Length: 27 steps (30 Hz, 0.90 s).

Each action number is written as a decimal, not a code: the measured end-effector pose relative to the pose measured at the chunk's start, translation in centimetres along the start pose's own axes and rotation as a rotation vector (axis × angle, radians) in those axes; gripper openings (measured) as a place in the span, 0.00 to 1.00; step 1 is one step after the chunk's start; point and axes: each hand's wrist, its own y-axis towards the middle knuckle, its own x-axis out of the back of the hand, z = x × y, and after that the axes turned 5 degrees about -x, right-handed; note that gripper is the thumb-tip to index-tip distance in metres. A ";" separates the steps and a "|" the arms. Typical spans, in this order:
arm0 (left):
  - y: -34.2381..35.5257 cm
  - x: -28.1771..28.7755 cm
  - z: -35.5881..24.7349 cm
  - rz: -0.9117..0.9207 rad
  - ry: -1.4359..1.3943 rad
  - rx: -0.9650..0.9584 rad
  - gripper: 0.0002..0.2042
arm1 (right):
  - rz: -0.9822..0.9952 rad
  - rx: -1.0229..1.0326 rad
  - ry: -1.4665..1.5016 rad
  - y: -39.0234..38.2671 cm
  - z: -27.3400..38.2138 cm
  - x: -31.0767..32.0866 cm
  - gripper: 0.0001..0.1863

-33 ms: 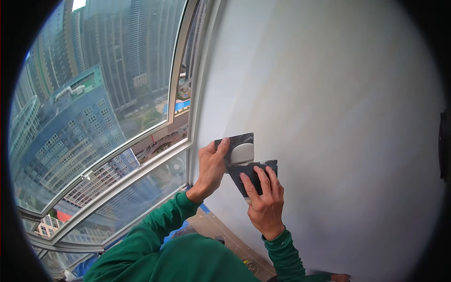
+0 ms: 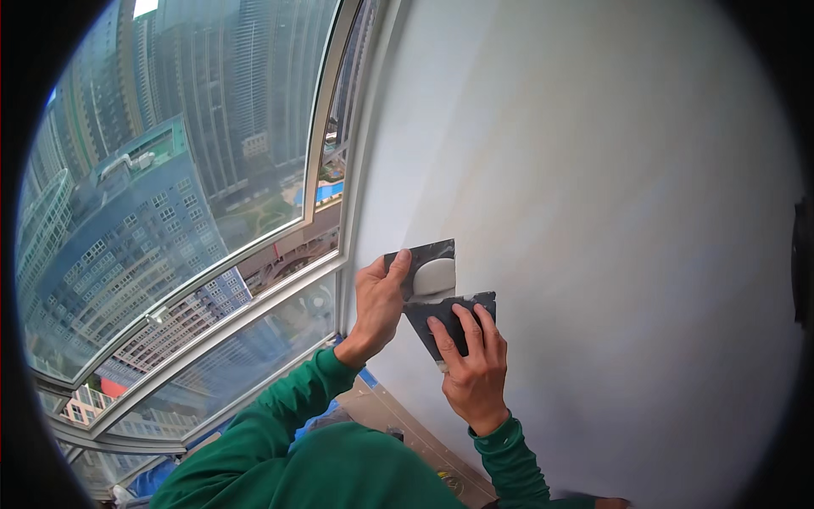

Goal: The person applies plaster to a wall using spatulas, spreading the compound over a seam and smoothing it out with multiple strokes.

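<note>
My left hand [image 2: 379, 299] grips a dark flat putty plate [image 2: 419, 258] by its left edge, thumb across its face. A smooth mound of off-white putty [image 2: 435, 277] lies on that plate. In my right hand [image 2: 476, 365] is a black tapered putty scraper [image 2: 439, 316], with my fingers spread over its face. The scraper's wide upper edge is at the plate's lower edge, just under the putty, and bears whitish smears. Both tools are held in front of a pale wall [image 2: 610, 212]. My thumb on the right hand is hidden.
A large framed window [image 2: 310, 165] fills the left side, with tall buildings outside. Below, brown floor covering [image 2: 398, 411] runs along the wall's foot, with blue sheeting [image 2: 320, 419] near the window. A dark object [image 2: 801, 263] stands at the far right edge.
Both hands and their tools have shifted slightly left. The scraper sits a touch lower against the plate, and the putty mound stays on the plate.
</note>
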 end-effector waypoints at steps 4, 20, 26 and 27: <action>1.7 2.1 -1.1 -0.150 -0.274 -0.028 0.12 | 0.112 0.053 0.133 -0.3 -2.8 0.5 0.33; -9.6 12.7 6.4 -0.477 -0.345 0.453 0.09 | 0.080 0.606 -0.708 18.4 -8.3 -0.8 0.20; -8.7 15.8 6.3 -0.502 -0.321 0.418 0.08 | 0.096 0.563 -0.760 19.2 -8.0 -2.7 0.20; -8.4 16.2 6.5 -0.500 -0.312 0.401 0.08 | 0.097 0.560 -0.764 19.3 -8.2 -2.9 0.20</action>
